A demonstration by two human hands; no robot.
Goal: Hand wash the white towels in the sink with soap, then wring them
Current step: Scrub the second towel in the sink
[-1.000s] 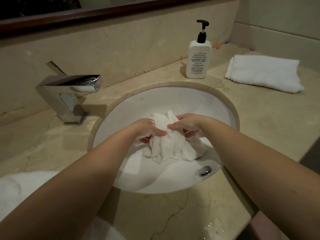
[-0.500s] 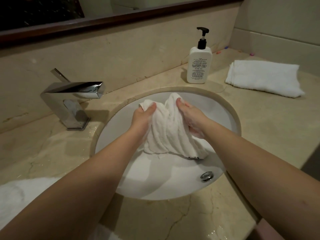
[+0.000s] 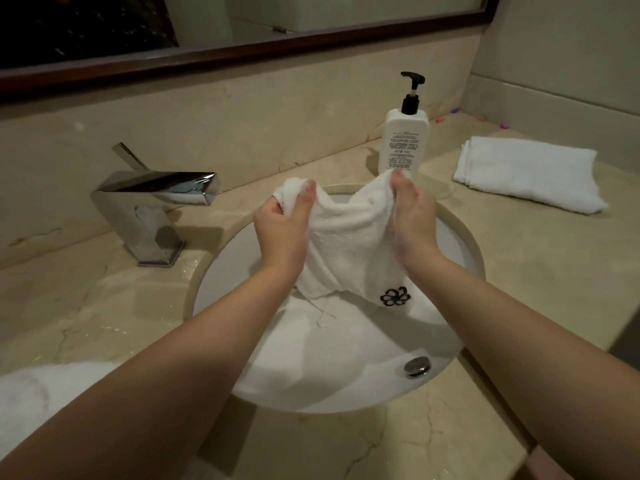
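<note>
Your left hand (image 3: 282,226) and right hand (image 3: 412,216) each pinch a top corner of the towel (image 3: 346,244), which hangs between them over the sink (image 3: 460,244).

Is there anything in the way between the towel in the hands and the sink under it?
Nothing visible. Both hands, left hand and right hand, hold the white towel straight above the sink, with only open air beneath.

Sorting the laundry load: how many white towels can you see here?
3. One towel held over the sink by both hands, left hand and right hand; a folded one on the counter at right; one at lower left, partly hidden by the arm.
</note>
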